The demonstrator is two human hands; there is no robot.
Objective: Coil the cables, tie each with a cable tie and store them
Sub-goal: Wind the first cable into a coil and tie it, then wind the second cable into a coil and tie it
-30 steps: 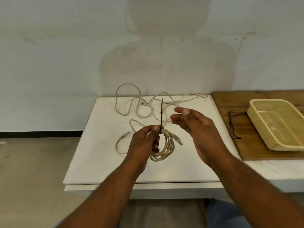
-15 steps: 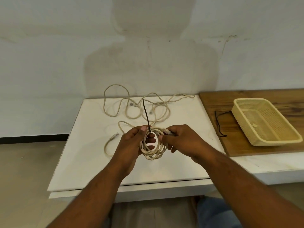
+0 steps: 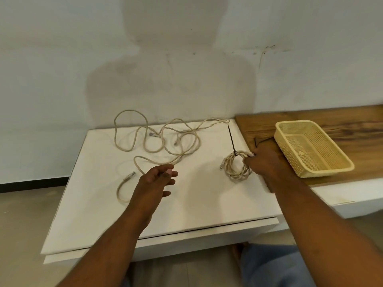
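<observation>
My right hand point(image 3: 266, 163) grips a coiled beige cable point(image 3: 235, 167) at its right side, held over the right part of the white table point(image 3: 199, 204). A black cable tie point(image 3: 231, 139) is cinched around the coil's top, its tail sticking up. My left hand point(image 3: 157, 181) hovers open over the table's middle, holding nothing. Loose beige cables point(image 3: 165, 139) sprawl across the back of the table; one end with a plug point(image 3: 129, 175) lies left of my left hand. A yellow mesh basket point(image 3: 310, 150) sits just right of my right hand.
The basket stands on a wooden board point(image 3: 342, 125) right of the white table. Another black cable tie point(image 3: 260, 140) lies on the board beside the basket's left wall. A white wall runs behind; the floor lies to the left.
My left hand has let go of the coil and drawn back to the left. My right hand has carried the tied coil rightward, close to the basket.
</observation>
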